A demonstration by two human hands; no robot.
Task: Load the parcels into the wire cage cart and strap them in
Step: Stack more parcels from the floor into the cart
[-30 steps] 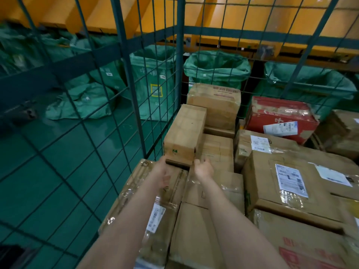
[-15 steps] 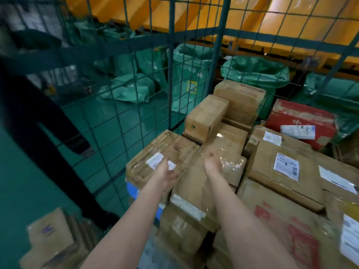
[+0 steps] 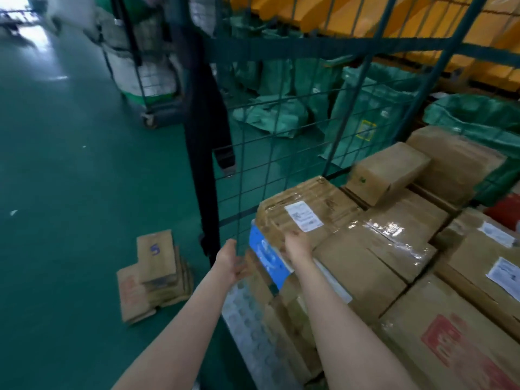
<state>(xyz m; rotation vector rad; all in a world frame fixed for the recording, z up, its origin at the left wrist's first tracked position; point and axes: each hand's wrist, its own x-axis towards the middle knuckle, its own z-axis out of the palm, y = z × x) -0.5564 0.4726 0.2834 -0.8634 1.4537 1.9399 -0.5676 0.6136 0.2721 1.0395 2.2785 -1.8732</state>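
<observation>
our left hand (image 3: 233,263) hangs slack beside the wire cage cart (image 3: 281,50); our right hand (image 3: 298,243) rests open on a glossy, taped cardboard parcel (image 3: 318,192) stacked inside. we've drawn both back since.

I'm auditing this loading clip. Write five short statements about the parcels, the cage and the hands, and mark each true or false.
1. The right hand rests on the labelled box. True.
2. The flattened cardboard lies inside the wire cage. False: it lies on the green floor, outside the mesh.
3. The left hand carries a red parcel. False: it holds nothing and is beside the cage's open edge.
4. A small box sits on top of the stacked parcels. True.
5. The labelled box lies on a blue-edged parcel. True.
</observation>
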